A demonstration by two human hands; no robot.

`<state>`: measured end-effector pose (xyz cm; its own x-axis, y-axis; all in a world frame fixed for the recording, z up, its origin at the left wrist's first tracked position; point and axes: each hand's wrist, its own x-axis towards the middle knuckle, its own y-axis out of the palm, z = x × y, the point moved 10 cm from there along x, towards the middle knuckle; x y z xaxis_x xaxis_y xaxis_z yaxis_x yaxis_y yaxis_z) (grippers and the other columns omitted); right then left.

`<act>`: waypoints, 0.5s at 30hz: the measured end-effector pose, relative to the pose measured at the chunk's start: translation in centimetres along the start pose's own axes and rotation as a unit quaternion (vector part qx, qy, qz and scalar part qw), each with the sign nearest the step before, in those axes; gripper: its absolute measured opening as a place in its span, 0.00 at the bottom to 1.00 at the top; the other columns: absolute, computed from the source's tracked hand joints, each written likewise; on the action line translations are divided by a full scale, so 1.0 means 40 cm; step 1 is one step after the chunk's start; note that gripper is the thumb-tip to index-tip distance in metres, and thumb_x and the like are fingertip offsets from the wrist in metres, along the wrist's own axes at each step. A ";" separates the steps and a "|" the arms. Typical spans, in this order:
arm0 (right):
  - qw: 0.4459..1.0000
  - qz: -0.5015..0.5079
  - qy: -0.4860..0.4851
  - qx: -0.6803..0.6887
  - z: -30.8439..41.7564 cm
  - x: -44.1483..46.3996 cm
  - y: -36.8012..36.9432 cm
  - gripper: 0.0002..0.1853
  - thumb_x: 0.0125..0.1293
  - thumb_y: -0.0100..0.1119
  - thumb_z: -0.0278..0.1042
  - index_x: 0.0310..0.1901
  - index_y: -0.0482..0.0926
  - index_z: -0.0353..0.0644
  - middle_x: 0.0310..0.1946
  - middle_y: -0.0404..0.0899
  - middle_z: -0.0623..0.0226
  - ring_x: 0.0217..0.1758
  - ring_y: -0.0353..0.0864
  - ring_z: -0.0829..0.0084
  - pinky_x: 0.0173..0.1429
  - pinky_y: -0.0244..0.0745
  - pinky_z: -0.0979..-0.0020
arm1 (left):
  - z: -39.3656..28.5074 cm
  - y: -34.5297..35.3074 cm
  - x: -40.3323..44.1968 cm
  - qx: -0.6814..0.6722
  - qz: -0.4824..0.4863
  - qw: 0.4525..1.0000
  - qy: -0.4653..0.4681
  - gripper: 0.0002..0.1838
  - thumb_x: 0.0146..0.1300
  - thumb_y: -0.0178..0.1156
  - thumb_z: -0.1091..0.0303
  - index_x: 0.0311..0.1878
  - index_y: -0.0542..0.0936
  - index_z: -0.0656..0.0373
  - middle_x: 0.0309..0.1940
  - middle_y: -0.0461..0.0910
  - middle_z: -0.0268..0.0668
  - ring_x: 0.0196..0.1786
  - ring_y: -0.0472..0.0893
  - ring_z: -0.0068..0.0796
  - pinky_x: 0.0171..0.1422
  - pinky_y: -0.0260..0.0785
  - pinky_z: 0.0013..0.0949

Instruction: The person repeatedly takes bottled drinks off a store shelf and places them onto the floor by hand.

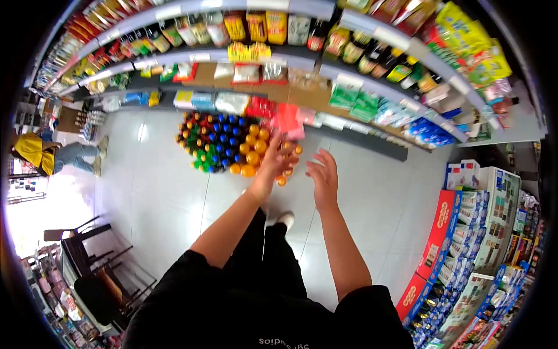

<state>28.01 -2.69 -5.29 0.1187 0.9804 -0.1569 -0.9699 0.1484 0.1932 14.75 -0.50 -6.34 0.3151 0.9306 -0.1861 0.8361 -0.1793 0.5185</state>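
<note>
Orange-topped bottles (253,157) already stand massed beside the left hand (276,160), stragglers toward the right hand (324,177), both seemingly empty, fingers loose.

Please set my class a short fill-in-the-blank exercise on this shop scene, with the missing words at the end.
1. The bottles nearest the left hand have ____ caps.
2. The hand farther from the bottles is the person's ____ one.
3. The bottle cluster stands on the ____, below the shelves.
4. The person's shirt is ____.

Missing words: orange; right; floor; black.
</note>
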 end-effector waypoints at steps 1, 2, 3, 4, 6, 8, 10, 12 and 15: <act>1.000 0.002 -0.010 0.002 0.059 -0.023 -0.004 0.26 0.61 0.52 0.29 0.62 0.60 0.42 0.55 0.65 0.58 0.50 0.72 0.70 0.50 0.69 0.69 | -0.034 0.047 -0.022 0.015 0.021 1.000 0.011 0.41 0.61 0.48 0.50 0.72 0.40 0.48 0.63 0.62 0.47 0.55 0.72 0.37 0.56 0.63 0.35; 1.000 0.005 -0.023 0.004 0.116 -0.038 -0.008 0.26 0.61 0.52 0.29 0.62 0.60 0.42 0.55 0.65 0.57 0.51 0.72 0.69 0.50 0.69 0.69 | -0.055 0.092 -0.041 0.015 0.042 0.999 -0.003 0.41 0.60 0.49 0.49 0.72 0.41 0.48 0.62 0.63 0.48 0.56 0.71 0.38 0.57 0.62 0.36; 0.999 0.009 -0.050 0.005 0.182 -0.052 -0.012 0.26 0.61 0.52 0.29 0.62 0.60 0.42 0.55 0.65 0.57 0.51 0.72 0.69 0.50 0.69 0.69 | -0.097 0.138 -0.062 0.035 0.070 0.997 0.014 0.41 0.60 0.49 0.51 0.72 0.41 0.48 0.62 0.62 0.48 0.56 0.71 0.39 0.57 0.62 0.36; 0.998 0.013 -0.059 -0.002 0.238 -0.065 -0.015 0.26 0.60 0.51 0.28 0.62 0.60 0.41 0.55 0.65 0.57 0.51 0.71 0.68 0.50 0.69 0.68 | -0.144 0.180 -0.078 0.056 0.096 0.993 0.032 0.40 0.61 0.48 0.52 0.71 0.42 0.48 0.62 0.62 0.48 0.57 0.71 0.39 0.58 0.61 0.36; 0.996 0.014 -0.086 -0.007 0.350 -0.091 -0.026 0.26 0.60 0.50 0.28 0.62 0.60 0.41 0.56 0.64 0.57 0.52 0.71 0.68 0.50 0.69 0.68 | -0.257 0.248 -0.114 0.102 0.116 0.984 0.091 0.38 0.62 0.48 0.59 0.71 0.42 0.48 0.60 0.64 0.47 0.56 0.71 0.38 0.58 0.61 0.37; 0.988 0.045 -0.147 -0.011 0.474 -0.113 -0.021 0.27 0.59 0.49 0.26 0.62 0.60 0.41 0.56 0.64 0.57 0.53 0.70 0.67 0.52 0.69 0.67 | -0.359 0.309 -0.146 0.103 0.121 0.979 0.130 0.38 0.58 0.49 0.73 0.71 0.44 0.49 0.56 0.66 0.44 0.54 0.70 0.34 0.59 0.62 0.36; 0.980 0.062 -0.191 -0.001 0.587 -0.136 -0.011 0.27 0.58 0.49 0.24 0.61 0.60 0.40 0.56 0.64 0.58 0.54 0.69 0.67 0.53 0.68 0.66 | -0.436 0.356 -0.177 0.128 0.127 0.970 0.161 0.39 0.56 0.49 0.76 0.71 0.45 0.50 0.57 0.65 0.43 0.54 0.69 0.33 0.58 0.62 0.35; 0.971 0.078 -0.226 0.008 0.688 -0.166 0.005 0.27 0.57 0.49 0.24 0.61 0.60 0.40 0.56 0.65 0.59 0.54 0.69 0.68 0.54 0.68 0.67 | -0.512 0.401 -0.202 0.161 0.117 0.958 0.209 0.40 0.54 0.52 0.69 0.70 0.47 0.53 0.56 0.68 0.44 0.53 0.71 0.35 0.59 0.62 0.37; 0.960 0.081 -0.267 0.012 0.781 -0.191 0.017 0.27 0.57 0.49 0.24 0.60 0.61 0.41 0.55 0.65 0.60 0.54 0.69 0.68 0.54 0.68 0.67 | -0.606 0.458 -0.220 0.167 0.145 0.936 0.275 0.41 0.54 0.55 0.69 0.70 0.48 0.54 0.56 0.68 0.44 0.54 0.71 0.34 0.61 0.61 0.38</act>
<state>33.09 -6.04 26.31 0.0648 0.9161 0.3958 -0.9804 -0.0155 0.1964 16.43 -4.26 25.02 0.3488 0.8342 0.4272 0.8738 -0.4543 0.1735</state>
